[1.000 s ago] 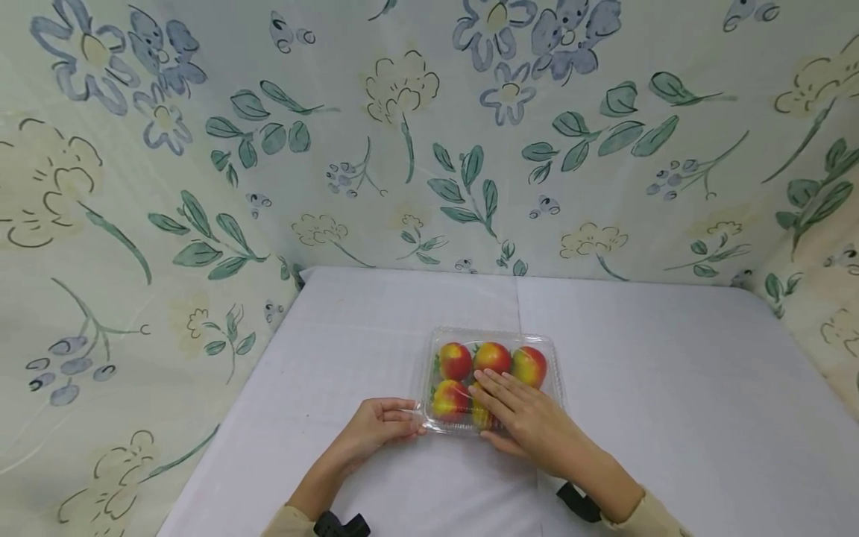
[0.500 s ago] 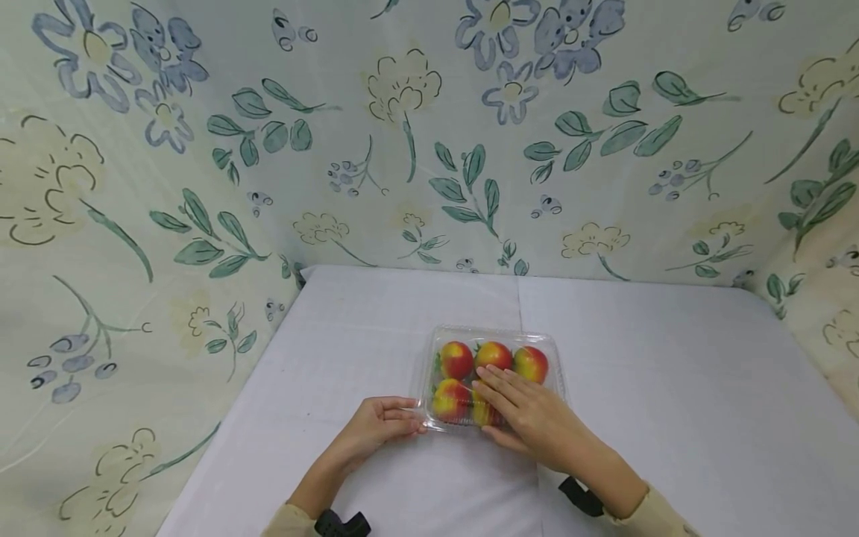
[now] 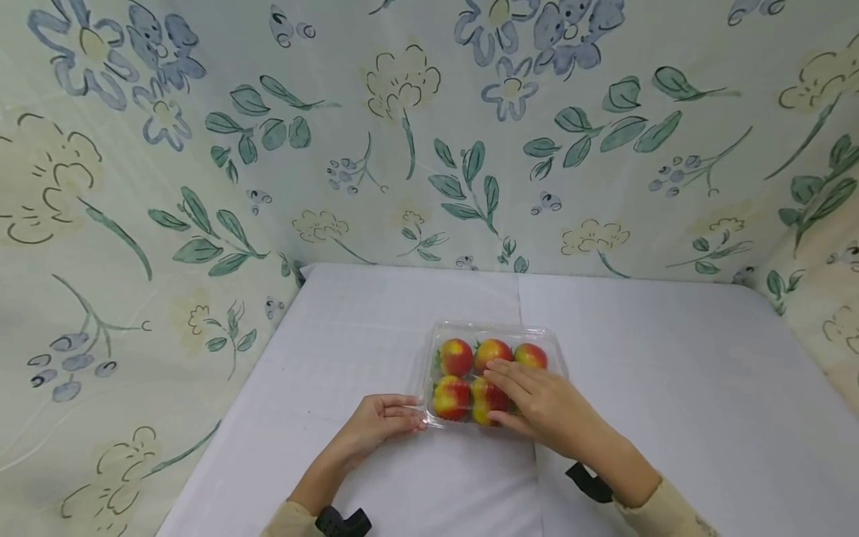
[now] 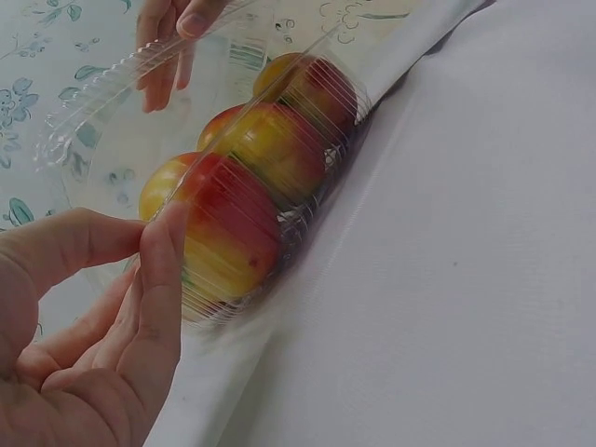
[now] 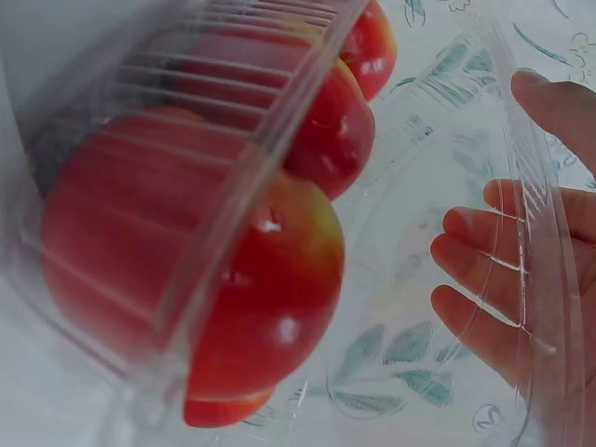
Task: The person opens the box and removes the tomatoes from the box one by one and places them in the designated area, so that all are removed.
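Note:
A clear plastic clamshell box (image 3: 554, 349) lies on the table with several red-and-yellow fruits (image 3: 456, 356) in two rows. Its lid (image 4: 107, 107) stands tilted up off the filled base in the wrist views. My left hand (image 3: 382, 421) pinches the box's near left edge between thumb and fingers. My right hand (image 3: 546, 406) is at the lid's right front part, covering some of the fruit in the head view. Through the clear plastic in the right wrist view, the right hand's fingers (image 5: 480, 247) look straight and spread, holding nothing between them.
A white cloth (image 3: 349, 335) covers the table. Behind and beside it hangs a flowered curtain (image 3: 403, 186). Black straps (image 3: 342, 522) sit on both wrists.
My right hand has slid a little to the right over the box, showing more of the middle front fruit. The left hand keeps its pinch and place.

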`<state>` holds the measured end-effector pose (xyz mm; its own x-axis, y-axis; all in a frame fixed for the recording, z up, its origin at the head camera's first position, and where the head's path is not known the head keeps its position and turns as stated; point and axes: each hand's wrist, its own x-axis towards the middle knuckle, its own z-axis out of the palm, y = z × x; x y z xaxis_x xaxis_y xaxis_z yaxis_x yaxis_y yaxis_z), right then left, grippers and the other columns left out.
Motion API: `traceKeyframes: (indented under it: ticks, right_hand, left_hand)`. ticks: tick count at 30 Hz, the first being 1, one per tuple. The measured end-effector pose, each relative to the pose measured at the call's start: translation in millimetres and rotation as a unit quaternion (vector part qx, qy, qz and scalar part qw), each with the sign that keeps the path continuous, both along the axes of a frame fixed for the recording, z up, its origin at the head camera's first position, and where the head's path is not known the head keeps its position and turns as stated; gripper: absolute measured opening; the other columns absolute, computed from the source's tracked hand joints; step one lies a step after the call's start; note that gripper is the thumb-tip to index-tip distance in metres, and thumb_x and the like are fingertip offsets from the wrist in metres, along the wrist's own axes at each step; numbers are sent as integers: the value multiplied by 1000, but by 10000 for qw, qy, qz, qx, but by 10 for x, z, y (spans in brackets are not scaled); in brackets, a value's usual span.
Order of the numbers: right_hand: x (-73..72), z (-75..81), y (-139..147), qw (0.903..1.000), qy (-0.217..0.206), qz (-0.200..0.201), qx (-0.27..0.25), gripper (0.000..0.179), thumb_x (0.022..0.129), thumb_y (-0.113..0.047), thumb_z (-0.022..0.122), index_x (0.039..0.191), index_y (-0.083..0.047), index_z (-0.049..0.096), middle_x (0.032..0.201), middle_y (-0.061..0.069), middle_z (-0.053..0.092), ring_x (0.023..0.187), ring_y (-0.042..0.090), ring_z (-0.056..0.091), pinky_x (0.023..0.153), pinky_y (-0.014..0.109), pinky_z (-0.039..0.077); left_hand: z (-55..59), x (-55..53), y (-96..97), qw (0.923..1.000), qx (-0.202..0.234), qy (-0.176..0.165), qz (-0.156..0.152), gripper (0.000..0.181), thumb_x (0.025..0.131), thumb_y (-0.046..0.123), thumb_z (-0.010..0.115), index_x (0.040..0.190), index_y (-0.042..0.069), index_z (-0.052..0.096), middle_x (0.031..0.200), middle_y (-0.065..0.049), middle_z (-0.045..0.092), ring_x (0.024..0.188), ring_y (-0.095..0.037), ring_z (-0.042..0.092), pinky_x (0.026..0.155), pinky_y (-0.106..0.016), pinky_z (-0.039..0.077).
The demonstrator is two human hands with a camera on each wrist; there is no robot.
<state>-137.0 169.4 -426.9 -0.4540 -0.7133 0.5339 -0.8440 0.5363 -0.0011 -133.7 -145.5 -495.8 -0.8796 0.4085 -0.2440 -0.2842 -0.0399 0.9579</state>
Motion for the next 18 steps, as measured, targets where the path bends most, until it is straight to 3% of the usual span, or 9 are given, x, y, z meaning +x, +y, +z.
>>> traceKeyframes:
  ticks: [4,8,18]
  right_hand:
    - [-32,24,25,10000,88,-5,-34,54,95,-49,64,121,-1,68,119,10,69,105,24,67,83,40,58]
    - [-47,66,50,9999,-41,-43,-142,60,99,-56,51,119,-2,69,118,9,69,103,23,68,82,40,59]
    - [-88,165,122,9977,-476,-88,-485,54,97,-53,57,121,-6,66,110,4,71,83,15,68,72,34,60]
  left_hand:
    - [9,3,-4,9999,-102,-34,10,41,92,3,71,127,-14,58,105,-21,72,94,-22,72,86,-33,57]
    - [16,-1,-1,9998,-165,-58,3,41,92,5,70,128,-13,59,107,-21,72,95,-23,72,87,-35,56]
    - [9,-16,-8,9998,-169,-84,-20,42,93,6,71,128,-13,58,107,-20,72,95,-23,72,87,-35,56]
